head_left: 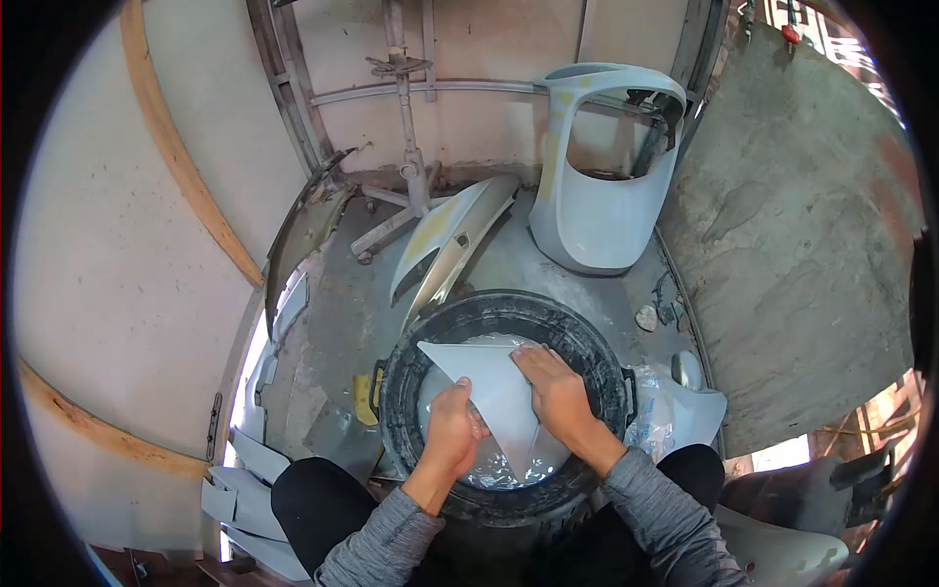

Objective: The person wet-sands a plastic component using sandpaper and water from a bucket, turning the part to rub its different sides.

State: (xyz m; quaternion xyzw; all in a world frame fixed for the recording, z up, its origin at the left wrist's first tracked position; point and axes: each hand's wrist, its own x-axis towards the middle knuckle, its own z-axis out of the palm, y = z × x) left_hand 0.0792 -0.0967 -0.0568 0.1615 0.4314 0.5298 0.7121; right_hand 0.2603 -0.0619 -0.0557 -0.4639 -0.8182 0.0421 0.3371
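A pale grey, roughly triangular panel (497,386) is held over a round black tub (411,367) with cloudy water (558,455) in it. My left hand (454,430) grips the panel's left edge, thumb on top and fingers curled at its side. On the panel's right edge lies my right hand (558,391), its fingers bent together over the upper right part; whether something thin is under them is hidden. The panel's narrow tip points down toward the near side of the water.
Behind the tub lie a curved fairing (430,245) and a large hollow white shell (602,230). A metal stand (413,176) is at the back. Pale panels (249,494) lie at left, a plastic bag (653,411) at right. A concrete slab (792,225) leans on the right.
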